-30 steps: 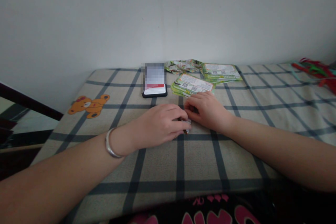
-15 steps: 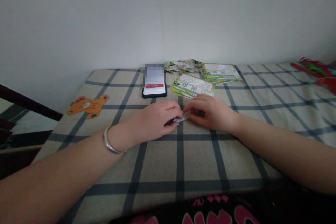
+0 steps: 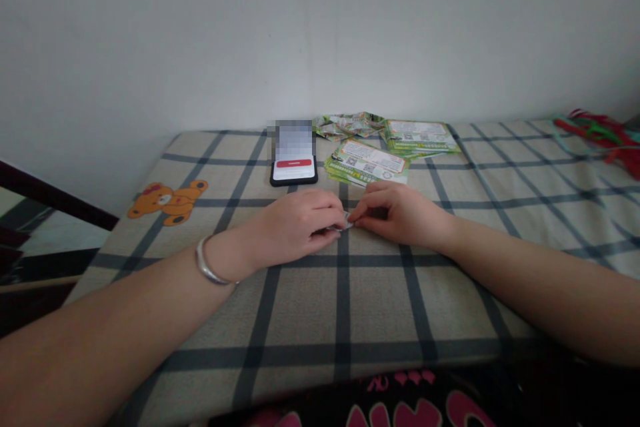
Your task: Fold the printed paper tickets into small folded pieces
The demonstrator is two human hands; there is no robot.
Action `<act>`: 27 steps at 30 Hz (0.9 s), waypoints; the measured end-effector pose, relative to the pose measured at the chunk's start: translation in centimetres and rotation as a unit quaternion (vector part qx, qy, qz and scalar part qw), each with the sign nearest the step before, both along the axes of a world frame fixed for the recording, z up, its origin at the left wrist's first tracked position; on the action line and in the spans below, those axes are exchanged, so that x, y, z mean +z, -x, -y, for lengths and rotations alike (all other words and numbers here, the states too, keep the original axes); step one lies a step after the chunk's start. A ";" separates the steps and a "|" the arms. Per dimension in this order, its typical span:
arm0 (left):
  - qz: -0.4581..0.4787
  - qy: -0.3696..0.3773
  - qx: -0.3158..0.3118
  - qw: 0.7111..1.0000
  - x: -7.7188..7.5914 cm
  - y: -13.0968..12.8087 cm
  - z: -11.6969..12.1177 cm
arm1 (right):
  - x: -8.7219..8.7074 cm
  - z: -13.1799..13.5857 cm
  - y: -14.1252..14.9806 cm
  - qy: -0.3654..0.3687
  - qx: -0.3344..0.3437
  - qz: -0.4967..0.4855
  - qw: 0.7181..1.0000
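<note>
A small piece of folded paper (image 3: 347,219), pale with fine print, sits between my two hands just above the checked tablecloth; most of it is covered by fingers. My left hand (image 3: 307,223), with a silver bangle at the wrist, pinches its left side. The thumb and forefinger of my right hand (image 3: 395,212) are closed on its right end. Just beyond my right hand lies a fanned pile of green and white leaflets (image 3: 370,159). Behind that pile are crumpled or folded leaflets (image 3: 350,125) and a second leaflet stack (image 3: 423,137).
A phone (image 3: 294,170) with a lit screen lies beyond my left hand. An orange bear cutout (image 3: 167,202) rests on the tablecloth (image 3: 300,307) at the left. Red and green knitted-looking material (image 3: 605,137) lies at the far right. A wall (image 3: 320,33) stands behind the table.
My right fingertips have shifted slightly left and closed together, and less of the paper shows between the hands. The leaflets and phone have stayed in place.
</note>
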State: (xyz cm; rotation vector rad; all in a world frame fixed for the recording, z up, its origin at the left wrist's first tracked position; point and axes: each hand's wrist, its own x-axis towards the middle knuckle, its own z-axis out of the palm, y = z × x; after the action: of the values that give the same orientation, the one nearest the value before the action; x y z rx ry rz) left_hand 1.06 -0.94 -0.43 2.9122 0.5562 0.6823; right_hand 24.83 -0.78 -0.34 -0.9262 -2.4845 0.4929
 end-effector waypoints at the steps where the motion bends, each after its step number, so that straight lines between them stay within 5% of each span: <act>1: -0.002 0.001 -0.001 1.000 0.0 0.0 -0.1 | 0.0 0.0 0.0 0.001 0.000 -0.001 1.000; 9: -0.036 -0.010 0.001 0.999 0.2 0.5 0.1 | 0.1 0.2 0.0 -0.016 0.004 0.004 1.000; 20: -0.109 -0.037 0.006 0.993 1.0 0.8 0.3 | 0.9 0.6 -0.1 -0.260 0.107 0.098 0.955; 27: -0.115 -0.083 -0.029 0.990 1.4 0.6 0.1 | 1.2 1.2 -0.2 -0.287 0.116 0.141 0.940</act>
State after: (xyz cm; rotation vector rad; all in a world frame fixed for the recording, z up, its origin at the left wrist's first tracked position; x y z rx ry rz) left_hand 0.45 -1.07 0.99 3.1734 0.4531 0.4071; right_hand 25.05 -1.97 0.90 -0.4931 -2.7663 -0.3199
